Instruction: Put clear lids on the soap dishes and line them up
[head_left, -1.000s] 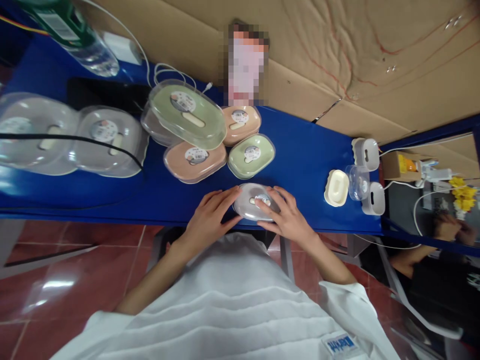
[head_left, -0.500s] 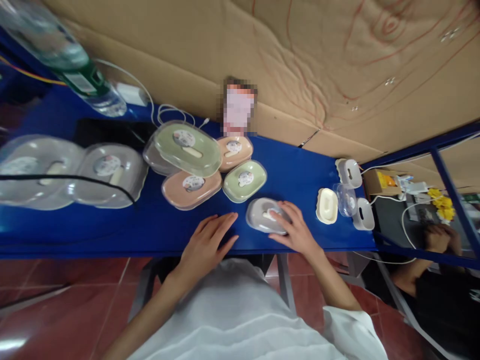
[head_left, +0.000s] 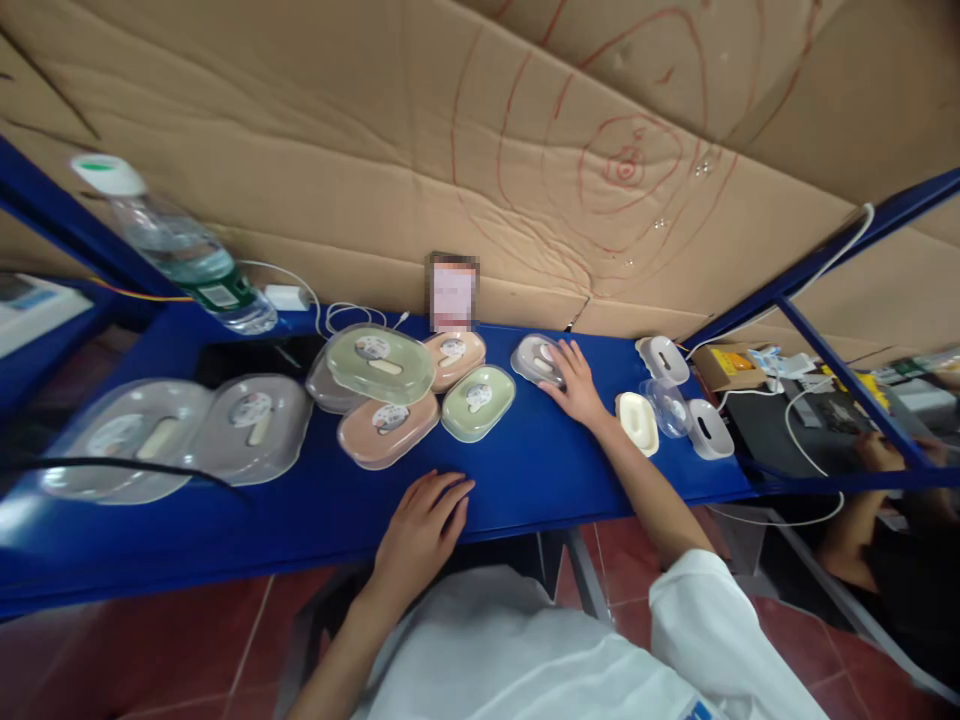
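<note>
My right hand [head_left: 576, 387] grips the right side of a small grey soap box [head_left: 534, 358] with a clear lid and a round label, toward the back of the blue table. Fingers lie over its right end and hide part of it. My left hand [head_left: 426, 515] rests near the table's front edge with fingers stretched out, holding nothing. Between the hands, a small green lidded box [head_left: 480, 402] lies beside a pink one [head_left: 390, 425]. A larger green box [head_left: 379, 368] overlaps a grey one, and another pink box [head_left: 456, 360] sits behind.
Two large grey lidded boxes [head_left: 259, 430] lie at left, crossed by a black cable [head_left: 135, 463]. A water bottle [head_left: 202, 270] and a phone-like screen [head_left: 454, 293] stand behind. At right are a cream tray [head_left: 637, 424], a clear lid [head_left: 667, 408] and white containers [head_left: 711, 430]. A co-worker's arm [head_left: 855, 540] shows beyond.
My right hand has moved the small grey soap box away from me, toward the back of the table. My left hand remains near the front edge. The camera view has tilted up.
</note>
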